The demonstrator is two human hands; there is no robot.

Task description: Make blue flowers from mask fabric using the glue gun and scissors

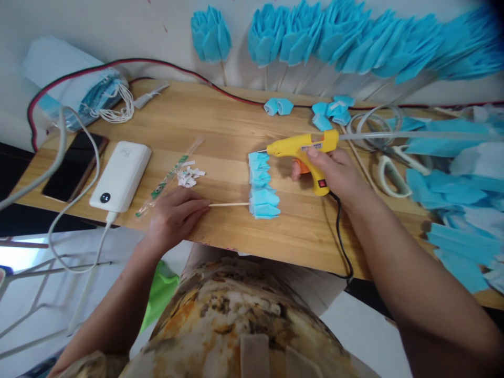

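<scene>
My right hand point(334, 170) is closed around the grip of a yellow hot glue gun point(295, 147), a finger at its orange trigger. The metal nozzle is at the top end of a pleated light-blue strip point(260, 181) lying on the table. A clear glue stick point(378, 135) runs out of the gun's back. My left hand point(179, 215) pinches a thin wooden stick point(228, 204), whose far end meets the left edge of the strip's lower part. Whether the stick is fastened to the strip I cannot tell.
White scraps point(191, 176) and a plastic wrapper point(163, 184) lie above my left hand. A white power bank point(120, 176) and a phone point(74, 165) are at left. Blue flowers on sticks point(265, 34) stand along the wall. Scissors point(394, 176) and blue pieces point(444, 186) lie at right.
</scene>
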